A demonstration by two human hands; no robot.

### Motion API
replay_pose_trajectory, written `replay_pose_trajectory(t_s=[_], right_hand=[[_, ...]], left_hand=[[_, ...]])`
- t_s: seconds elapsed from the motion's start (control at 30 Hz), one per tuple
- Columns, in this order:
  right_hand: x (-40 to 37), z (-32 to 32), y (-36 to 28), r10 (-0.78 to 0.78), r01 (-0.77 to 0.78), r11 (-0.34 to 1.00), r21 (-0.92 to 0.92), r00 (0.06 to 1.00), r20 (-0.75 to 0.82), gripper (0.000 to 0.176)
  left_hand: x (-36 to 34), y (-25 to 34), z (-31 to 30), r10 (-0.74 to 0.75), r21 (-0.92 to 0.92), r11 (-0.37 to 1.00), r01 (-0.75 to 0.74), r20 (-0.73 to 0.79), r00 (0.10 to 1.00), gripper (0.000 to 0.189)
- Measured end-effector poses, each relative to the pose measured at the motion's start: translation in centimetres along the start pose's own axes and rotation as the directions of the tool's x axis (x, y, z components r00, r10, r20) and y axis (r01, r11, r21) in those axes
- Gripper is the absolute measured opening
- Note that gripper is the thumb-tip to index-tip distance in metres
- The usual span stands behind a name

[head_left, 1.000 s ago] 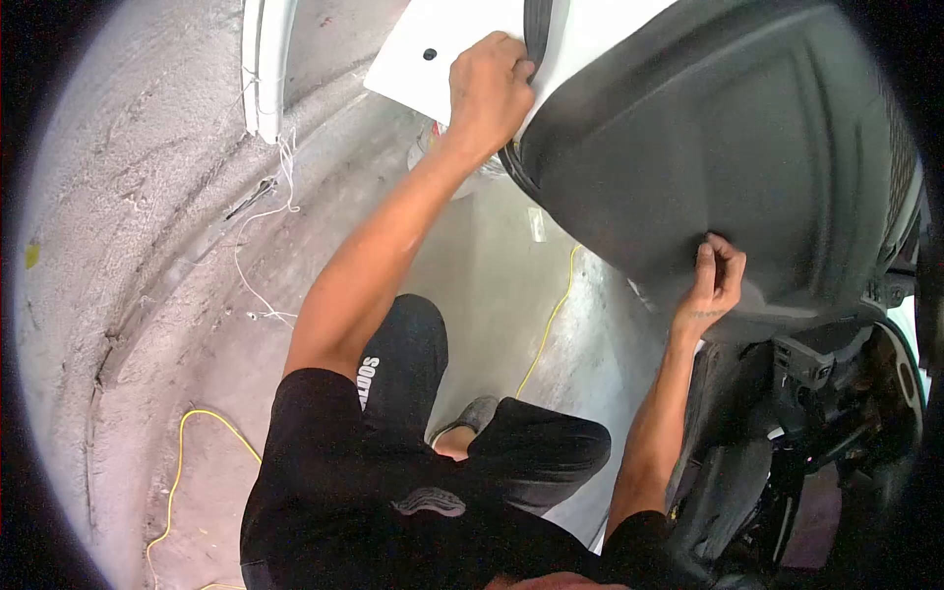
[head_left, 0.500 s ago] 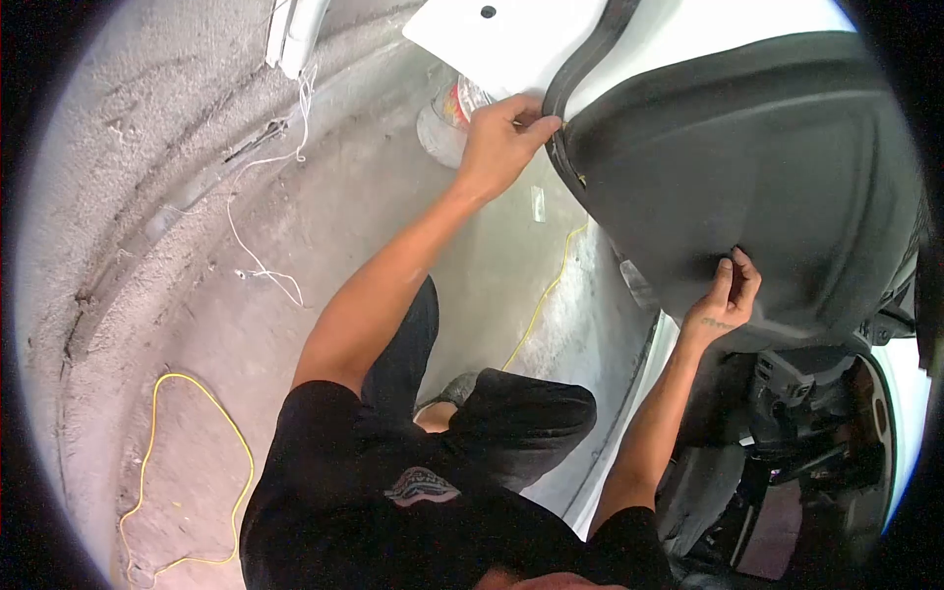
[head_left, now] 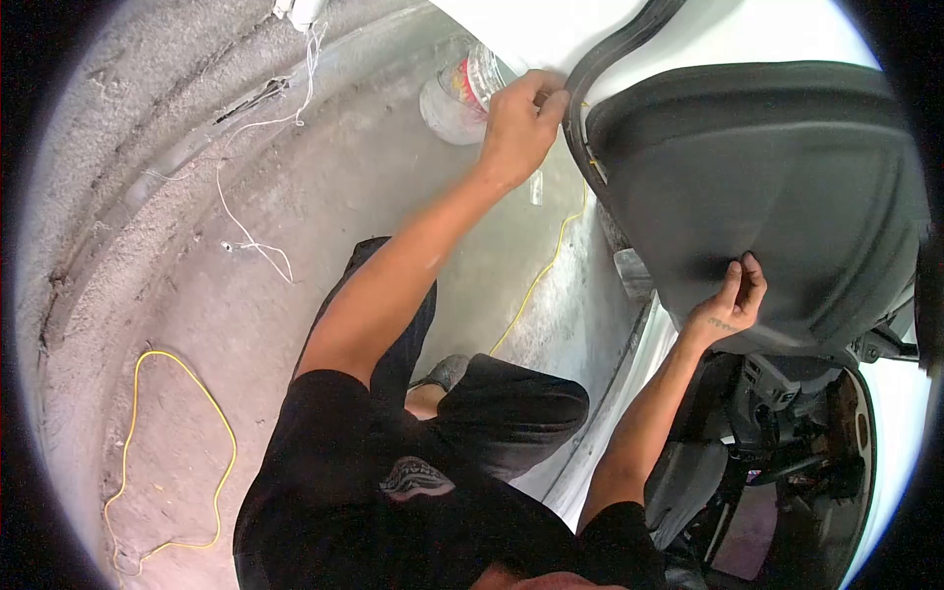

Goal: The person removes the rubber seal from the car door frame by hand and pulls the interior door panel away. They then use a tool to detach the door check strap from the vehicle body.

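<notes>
Black strip [head_left: 615, 46] against the left grip [head_left: 521, 123]

A rough, pale grey wall [head_left: 147, 138] borders the scuffed grey floor [head_left: 472, 265].

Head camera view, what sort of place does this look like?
Probably a vehicle workshop or garage. A black panel sits against white bodywork, a vehicle seat shows at lower right, and a yellow cord lies on the bare, rough floor.

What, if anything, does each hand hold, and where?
The left hand apparently pinches the black strip by its edge; whether the right hand holds anything is unclear.
</notes>
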State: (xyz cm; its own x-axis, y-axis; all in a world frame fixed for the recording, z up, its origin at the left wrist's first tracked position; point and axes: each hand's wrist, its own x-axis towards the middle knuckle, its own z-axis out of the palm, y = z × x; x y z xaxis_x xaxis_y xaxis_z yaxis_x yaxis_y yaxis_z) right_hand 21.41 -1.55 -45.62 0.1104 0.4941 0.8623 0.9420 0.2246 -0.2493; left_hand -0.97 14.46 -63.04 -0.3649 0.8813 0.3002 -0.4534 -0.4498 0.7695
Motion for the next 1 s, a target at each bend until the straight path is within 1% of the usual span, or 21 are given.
replay_pose_trajectory(t_s=[0.03, 0.07, 0.13, 0.17, 0.23, 0.3, 0.33, 0.37, 0.4, 0.43, 0.47, 0.53, 0.57, 0.63, 0.67, 0.73, 0.8, 0.9, 0.97, 1.0], right_hand=[[-0.1, 0.0, 0.1, 0.001, -0.001, 1.000, -0.002, 1.000, 0.002, 0.018], [-0.1, 0.0, 0.2, -0.016, 0.016, 1.000, -0.013, 1.000, -0.001, 0.018], [-0.2, 0.0, 0.2, -0.034, 0.035, 0.999, -0.032, 0.999, 0.002, 0.018], [-0.3, 0.0, -0.1, -0.033, 0.033, 0.999, -0.015, 0.999, 0.003, 0.018], [-0.2, 0.3, -0.4, -0.032, 0.032, 0.999, 0.004, 0.999, 0.004, 0.018], [-0.2, 0.7, -0.8, -0.007, 0.007, 1.000, 0.013, 0.999, -0.033, 0.018], [-0.2, 0.8, -0.8, -0.009, 0.009, 1.000, 0.015, 1.000, -0.028, 0.018], [-0.2, 0.9, -0.7, 0.020, -0.017, 0.998, 0.054, 0.999, -0.050, 0.019], [-0.2, 1.1, -0.6, 0.048, -0.042, 0.995, 0.093, 0.996, -0.069, 0.020], [-0.1, 1.3, -0.7, 0.044, -0.039, 0.995, 0.095, 0.997, -0.062, 0.020], [0.0, 1.4, -0.8, 0.053, -0.047, 0.995, 0.090, 0.996, -0.068, 0.019], [0.1, 1.3, -0.6, 0.062, -0.056, 0.995, 0.079, 0.995, -0.073, 0.019], [0.1, 1.2, -0.4, 0.034, -0.028, 0.996, 0.081, 0.997, -0.073, 0.018], [0.0, 1.1, -0.2, 0.007, -0.002, 0.997, 0.082, 0.998, -0.063, 0.017], [-0.1, 1.1, -0.2, -0.009, 0.013, 0.999, 0.052, 0.997, -0.076, 0.018], [-0.1, 1.4, -0.3, -0.025, 0.027, 0.999, 0.025, 0.996, -0.080, 0.018], [-0.1, 1.7, -0.5, -0.043, 0.047, 0.998, 0.039, 0.993, -0.107, 0.019], [0.0, 1.8, -0.2, -0.035, 0.042, 0.997, 0.059, 0.994, -0.105, 0.019], [0.1, 1.7, -0.3, -0.036, 0.040, 0.999, 0.036, 0.995, -0.096, 0.019], [0.1, 1.6, -0.4, -0.035, 0.037, 0.999, 0.015, 0.996, -0.087, 0.019]], left_hand=[[-0.4, -0.3, 0.2, -0.063, -0.118, 0.991, 0.062, -0.005, 0.998, 0.020], [-0.6, 0.0, 0.2, -0.065, -0.119, 0.991, 0.064, -0.005, 0.998, 0.020], [-1.0, 0.5, 0.0, -0.066, -0.109, 0.991, 0.072, 0.055, 0.996, 0.021], [-0.9, 0.7, -0.2, -0.073, -0.111, 0.991, 0.078, 0.051, 0.996, 0.021], [-0.2, 1.0, -0.6, -0.066, 0.006, 0.998, 0.065, 0.106, 0.992, 0.022], [0.1, 1.4, -1.1, -0.090, 0.022, 0.996, 0.088, 0.110, 0.990, 0.022], [0.2, 1.5, -1.3, -0.111, 0.037, 0.994, 0.107, 0.120, 0.987, 0.022], [0.4, 0.9, -1.3, -0.112, 0.037, 0.993, 0.108, 0.114, 0.987, 0.022], [0.5, 0.3, -1.2, -0.079, 0.047, 0.996, 0.074, 0.106, 0.991, 0.022], [0.5, -0.4, -1.1, -0.046, 0.057, 0.998, 0.041, 0.098, 0.994, 0.023], [0.6, -0.1, -1.3, -0.050, 0.054, 0.998, 0.045, 0.092, 0.995, 0.023], [0.8, 0.4, -1.8, -0.114, 0.150, 0.984, 0.100, 0.087, 0.990, 0.024], [0.8, 0.1, -1.6, -0.121, 0.148, 0.983, 0.108, 0.086, 0.989, 0.024], [1.1, -0.6, -1.4, -0.035, 0.200, 0.979, 0.027, 0.034, 0.999, 0.024], [1.0, -0.8, -1.2, -0.041, 0.201, 0.979, 0.034, 0.029, 0.999, 0.024], [1.1, -1.2, -0.8, -0.072, 0.091, 0.993, 0.068, 0.041, 0.997, 0.025], [1.0, -1.1, -0.9, -0.061, 0.103, 0.993, 0.057, 0.030, 0.998, 0.024], [1.2, -1.3, -0.9, -0.050, 0.133, 0.990, 0.043, 0.047, 0.998, 0.024], [1.2, -1.4, -0.3, -0.011, 0.123, 0.992, 0.012, -0.008, 1.000, 0.023], [1.2, -1.3, -0.2, -0.013, 0.122, 0.992, 0.014, -0.005, 1.000, 0.023]])
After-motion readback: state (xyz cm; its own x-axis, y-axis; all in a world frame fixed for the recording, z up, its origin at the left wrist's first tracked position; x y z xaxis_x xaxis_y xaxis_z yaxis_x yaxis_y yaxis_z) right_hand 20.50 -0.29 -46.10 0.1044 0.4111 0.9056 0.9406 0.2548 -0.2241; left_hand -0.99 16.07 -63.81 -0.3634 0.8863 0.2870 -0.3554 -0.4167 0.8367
